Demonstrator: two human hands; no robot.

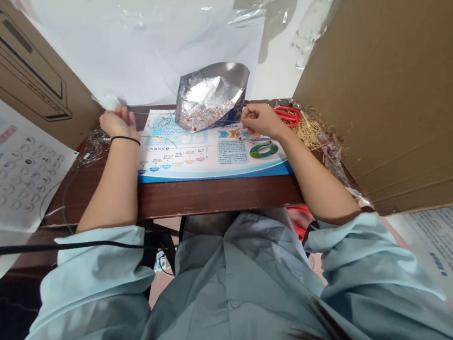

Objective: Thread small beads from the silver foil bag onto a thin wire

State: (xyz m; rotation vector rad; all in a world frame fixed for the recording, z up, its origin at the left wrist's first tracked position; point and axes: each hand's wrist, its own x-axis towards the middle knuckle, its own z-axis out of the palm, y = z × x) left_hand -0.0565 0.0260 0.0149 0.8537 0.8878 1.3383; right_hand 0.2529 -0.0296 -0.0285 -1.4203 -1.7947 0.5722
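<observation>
The thread runs sideways before the bead bag, its near neighbour the right hand, pinching it, while the left hand curls, grip untellable from here

A thin black wristband goes with a loose-sleeved, buttoned grey-blue shirt.

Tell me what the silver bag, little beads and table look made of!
Silver bag: probably foil-lined plastic, creased and shiny. Little beads: glinting, maybe glass or plastic; too small to tell. Table: likely wood or veneer, dark brown, slightly glossy.
</observation>
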